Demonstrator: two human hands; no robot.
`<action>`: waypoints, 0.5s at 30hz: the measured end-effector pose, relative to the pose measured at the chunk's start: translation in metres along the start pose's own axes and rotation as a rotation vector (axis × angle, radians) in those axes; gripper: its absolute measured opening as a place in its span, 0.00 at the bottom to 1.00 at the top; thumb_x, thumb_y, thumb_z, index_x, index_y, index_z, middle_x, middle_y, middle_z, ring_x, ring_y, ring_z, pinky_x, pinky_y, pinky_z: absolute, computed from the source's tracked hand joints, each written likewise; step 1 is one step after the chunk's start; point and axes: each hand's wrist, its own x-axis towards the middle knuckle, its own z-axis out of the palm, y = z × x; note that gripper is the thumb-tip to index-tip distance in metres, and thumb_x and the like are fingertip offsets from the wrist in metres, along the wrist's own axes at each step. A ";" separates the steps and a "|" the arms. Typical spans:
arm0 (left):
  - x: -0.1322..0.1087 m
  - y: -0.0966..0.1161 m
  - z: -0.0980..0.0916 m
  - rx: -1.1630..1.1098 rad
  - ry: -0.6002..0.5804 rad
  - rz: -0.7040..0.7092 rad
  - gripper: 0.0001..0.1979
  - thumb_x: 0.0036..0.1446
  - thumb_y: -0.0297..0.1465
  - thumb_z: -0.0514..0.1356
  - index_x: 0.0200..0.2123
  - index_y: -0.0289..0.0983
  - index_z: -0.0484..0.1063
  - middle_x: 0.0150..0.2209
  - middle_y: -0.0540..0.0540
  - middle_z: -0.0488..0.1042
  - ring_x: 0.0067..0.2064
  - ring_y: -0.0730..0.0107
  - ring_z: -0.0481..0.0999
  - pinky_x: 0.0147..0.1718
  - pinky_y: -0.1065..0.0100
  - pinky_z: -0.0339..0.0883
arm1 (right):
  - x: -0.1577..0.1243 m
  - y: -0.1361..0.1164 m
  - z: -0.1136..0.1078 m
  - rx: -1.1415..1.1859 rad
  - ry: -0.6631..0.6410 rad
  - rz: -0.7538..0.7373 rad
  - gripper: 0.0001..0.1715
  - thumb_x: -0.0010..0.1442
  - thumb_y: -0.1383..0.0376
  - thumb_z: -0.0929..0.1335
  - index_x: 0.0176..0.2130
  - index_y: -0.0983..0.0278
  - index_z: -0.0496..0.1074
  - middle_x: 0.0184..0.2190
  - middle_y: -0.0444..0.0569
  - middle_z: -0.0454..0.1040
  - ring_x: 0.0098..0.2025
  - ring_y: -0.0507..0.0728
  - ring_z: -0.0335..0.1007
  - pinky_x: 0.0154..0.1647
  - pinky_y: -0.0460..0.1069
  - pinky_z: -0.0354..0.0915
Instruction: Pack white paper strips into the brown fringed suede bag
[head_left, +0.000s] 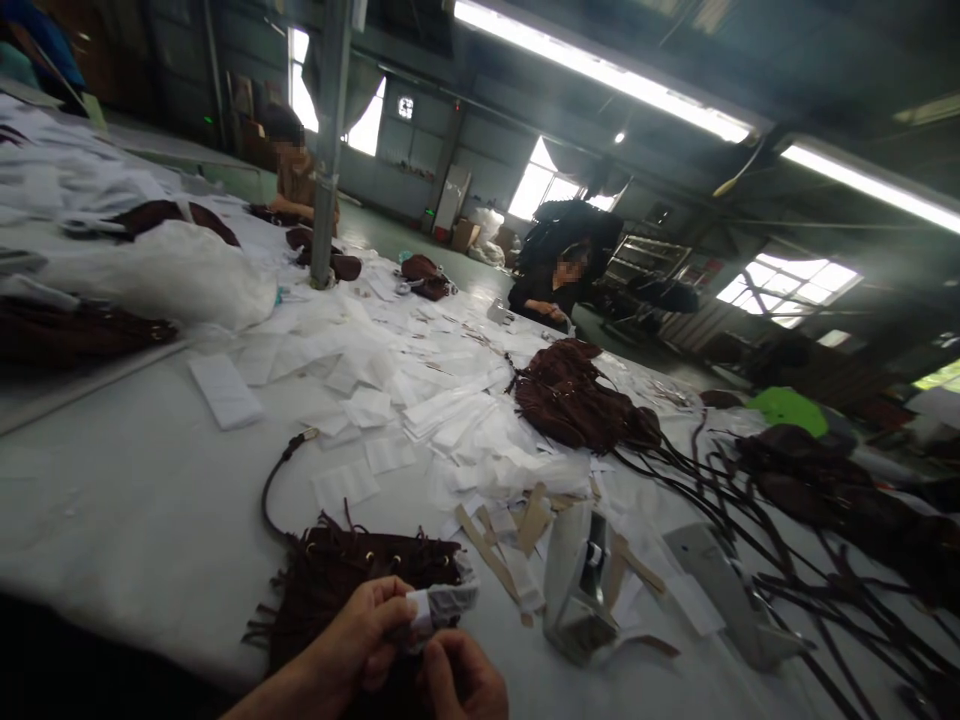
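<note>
Bag point(322, 590) lies at the near edge of our table point(150, 510). Our left hand point(375, 625) pinches a white slip point(421, 608) against the cloudy wrap point(457, 598) at the bag's right end; our right hand point(463, 680) is bent just beside, and whether it grips anything we cannot tell. We judge the work part done: that end looks covered, the left strap point(268, 490) bare. We have open room leftward; the dispenser point(576, 605) crowds our right.

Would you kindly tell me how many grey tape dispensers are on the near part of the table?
2: one tape dispenser is right of the person's right hand, by the beige strips; the other dispenser is further right. More may be hidden.
</note>
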 end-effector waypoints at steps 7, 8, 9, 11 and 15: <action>-0.003 0.000 0.000 0.030 0.007 0.040 0.21 0.46 0.46 0.65 0.32 0.37 0.64 0.18 0.57 0.68 0.09 0.87 0.52 0.08 0.79 0.38 | 0.005 0.000 0.006 -0.138 0.056 0.031 0.29 0.53 0.42 0.66 0.24 0.64 0.72 0.16 0.42 0.67 0.19 0.50 0.57 0.19 0.44 0.54; -0.003 -0.001 0.000 0.038 0.006 0.046 0.21 0.46 0.46 0.65 0.31 0.37 0.64 0.17 0.57 0.67 0.09 0.86 0.52 0.08 0.79 0.38 | 0.005 0.000 0.007 -0.141 0.060 0.042 0.29 0.53 0.41 0.66 0.23 0.64 0.72 0.16 0.42 0.67 0.19 0.50 0.58 0.19 0.44 0.54; -0.003 -0.001 -0.001 0.045 0.005 0.052 0.21 0.46 0.47 0.65 0.31 0.36 0.64 0.17 0.57 0.67 0.09 0.86 0.52 0.08 0.79 0.38 | 0.006 0.000 0.008 -0.142 0.062 0.051 0.29 0.53 0.41 0.66 0.23 0.64 0.72 0.16 0.42 0.67 0.19 0.50 0.58 0.19 0.44 0.54; -0.002 -0.003 -0.002 0.058 0.008 0.075 0.22 0.46 0.47 0.65 0.31 0.36 0.64 0.17 0.57 0.67 0.09 0.86 0.52 0.07 0.79 0.39 | 0.006 -0.002 0.009 -0.137 0.065 0.069 0.30 0.52 0.41 0.66 0.23 0.65 0.72 0.16 0.43 0.67 0.19 0.50 0.58 0.19 0.45 0.54; 0.000 -0.004 -0.003 0.097 0.030 0.132 0.22 0.48 0.49 0.64 0.31 0.36 0.64 0.16 0.59 0.65 0.09 0.86 0.51 0.08 0.79 0.42 | 0.009 -0.009 0.011 -0.067 0.059 0.147 0.31 0.48 0.40 0.68 0.22 0.65 0.71 0.14 0.41 0.65 0.17 0.48 0.54 0.18 0.44 0.53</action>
